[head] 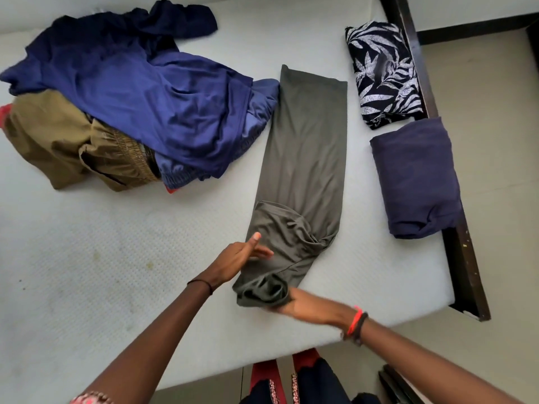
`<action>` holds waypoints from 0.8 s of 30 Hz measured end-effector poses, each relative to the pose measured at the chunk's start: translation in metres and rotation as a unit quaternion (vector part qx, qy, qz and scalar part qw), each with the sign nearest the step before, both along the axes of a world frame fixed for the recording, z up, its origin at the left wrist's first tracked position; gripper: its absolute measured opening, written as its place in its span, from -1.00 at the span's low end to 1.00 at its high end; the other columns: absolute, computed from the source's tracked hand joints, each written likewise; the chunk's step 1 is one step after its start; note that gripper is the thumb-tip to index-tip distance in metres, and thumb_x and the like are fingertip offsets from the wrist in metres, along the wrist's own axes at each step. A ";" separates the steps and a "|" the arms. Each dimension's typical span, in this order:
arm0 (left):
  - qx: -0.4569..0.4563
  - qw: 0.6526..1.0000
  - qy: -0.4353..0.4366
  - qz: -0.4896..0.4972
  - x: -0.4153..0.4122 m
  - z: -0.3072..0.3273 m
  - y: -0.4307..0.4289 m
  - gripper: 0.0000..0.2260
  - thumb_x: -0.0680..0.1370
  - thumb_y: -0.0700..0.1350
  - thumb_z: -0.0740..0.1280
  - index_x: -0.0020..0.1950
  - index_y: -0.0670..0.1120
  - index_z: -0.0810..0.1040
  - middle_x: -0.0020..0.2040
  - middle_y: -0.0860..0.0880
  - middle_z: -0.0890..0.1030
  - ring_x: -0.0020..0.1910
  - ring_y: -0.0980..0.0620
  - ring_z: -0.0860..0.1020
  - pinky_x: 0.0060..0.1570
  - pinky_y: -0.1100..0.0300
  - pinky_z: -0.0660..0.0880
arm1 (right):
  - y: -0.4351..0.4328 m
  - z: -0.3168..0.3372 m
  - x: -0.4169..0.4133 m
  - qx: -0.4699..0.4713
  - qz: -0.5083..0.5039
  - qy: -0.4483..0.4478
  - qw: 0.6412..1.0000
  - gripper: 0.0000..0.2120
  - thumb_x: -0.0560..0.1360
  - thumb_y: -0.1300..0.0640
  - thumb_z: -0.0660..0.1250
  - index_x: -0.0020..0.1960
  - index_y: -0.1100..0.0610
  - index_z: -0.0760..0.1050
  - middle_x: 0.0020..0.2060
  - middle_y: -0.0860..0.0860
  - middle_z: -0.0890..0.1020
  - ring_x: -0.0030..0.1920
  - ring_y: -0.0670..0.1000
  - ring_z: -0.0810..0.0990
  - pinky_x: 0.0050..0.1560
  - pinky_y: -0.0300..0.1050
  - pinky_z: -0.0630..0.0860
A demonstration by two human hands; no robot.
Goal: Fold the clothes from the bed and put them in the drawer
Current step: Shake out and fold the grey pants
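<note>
Head view: olive-grey garment (303,158), folded into a long narrow strip, lies on the bare white mattress (102,272) of the bed, running from mid-frame down toward the near edge. Right hand (303,306) grips the bunched near end of that strip, fingers closed on the fabric; hand is motion-blurred so exact finger placement is unclear. Left hand (239,258) is open, fingers spread, thumb up, resting at the strip's left edge just above the bunched end, touching or nearly touching the cloth. Unfolded pile at left: blue garments (145,97) heaped over tan trousers (58,141), with a bit of red cloth (4,112) at the far left edge. Right side of mattress, by the dark wooden bed frame (466,258): folded black leaf-print garment (382,74) and, just nearer, a folded navy garment (417,176), slightly overhanging the frame. No drawer in view.
</note>
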State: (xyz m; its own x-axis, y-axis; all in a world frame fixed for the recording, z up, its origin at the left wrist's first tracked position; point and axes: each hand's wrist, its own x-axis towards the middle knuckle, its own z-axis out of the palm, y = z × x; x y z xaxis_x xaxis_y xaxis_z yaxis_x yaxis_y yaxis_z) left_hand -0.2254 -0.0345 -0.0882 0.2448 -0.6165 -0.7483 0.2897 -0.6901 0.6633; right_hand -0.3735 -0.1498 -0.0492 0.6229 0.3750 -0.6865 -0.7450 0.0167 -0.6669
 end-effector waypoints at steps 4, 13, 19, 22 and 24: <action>0.074 0.995 0.013 0.067 0.007 -0.012 -0.002 -0.42 0.62 0.20 -0.12 -0.02 -0.02 0.65 -0.07 0.06 0.66 -0.06 0.15 0.60 0.17 0.21 0.39 | -0.065 -0.002 0.041 0.004 -0.043 -0.010 0.999 -0.56 0.55 0.29 0.28 0.34 -0.04 0.32 0.23 -0.18 0.48 0.17 -0.37 0.47 0.24 -0.42 0.36; 0.095 0.990 0.025 0.099 0.005 -0.034 0.013 -0.43 0.56 0.28 -0.02 0.23 -0.08 0.53 0.11 -0.10 0.61 0.11 -0.03 0.57 0.06 0.21 0.48 | -0.114 -0.071 0.080 -0.213 -0.150 0.077 0.963 -0.91 0.50 0.25 0.37 -0.13 0.18 0.46 -0.33 0.04 0.57 -0.42 -0.15 0.58 -0.34 -0.26 0.56; -0.029 0.859 -0.487 -0.157 -0.009 -0.037 0.036 -0.39 0.53 0.21 0.24 0.50 -0.02 0.21 0.44 0.00 0.33 0.42 0.07 0.30 0.39 0.03 0.22 | -0.037 -0.056 0.020 -0.622 -0.078 -0.207 0.751 -0.54 0.51 0.03 0.22 0.32 0.26 0.38 0.21 0.17 0.51 0.24 0.14 0.45 0.25 0.03 0.37; -0.060 0.724 -0.582 -0.365 -0.013 -0.049 0.038 -0.35 0.54 0.00 0.23 0.56 0.00 0.02 0.57 -0.05 0.06 0.54 0.00 0.05 0.45 -0.14 0.05 | 0.010 -0.057 -0.016 -0.615 0.092 -0.259 0.739 -0.22 0.46 -0.08 0.27 0.52 0.28 0.06 0.50 0.19 0.16 0.52 0.12 0.05 0.43 0.15 0.09; -0.057 0.672 -0.615 -0.408 -0.021 -0.054 0.032 -0.34 0.50 -0.19 0.22 0.56 -0.07 0.03 0.57 -0.09 0.02 0.54 -0.03 0.03 0.45 -0.15 0.05 | 0.019 -0.073 -0.030 -0.601 0.161 -0.254 0.740 -0.17 0.42 0.04 0.38 0.51 0.30 0.04 0.51 0.21 0.11 0.53 0.14 0.00 0.44 0.17 0.07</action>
State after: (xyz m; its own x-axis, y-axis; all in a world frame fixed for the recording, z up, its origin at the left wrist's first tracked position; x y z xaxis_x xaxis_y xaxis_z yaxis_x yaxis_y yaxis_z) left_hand -0.2459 -0.0021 -0.1421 0.1817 -0.9572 -0.2254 -0.9705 -0.2115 0.1159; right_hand -0.4039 -0.1312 -0.1223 0.9266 -0.1322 -0.3522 -0.2295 -0.9404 -0.2508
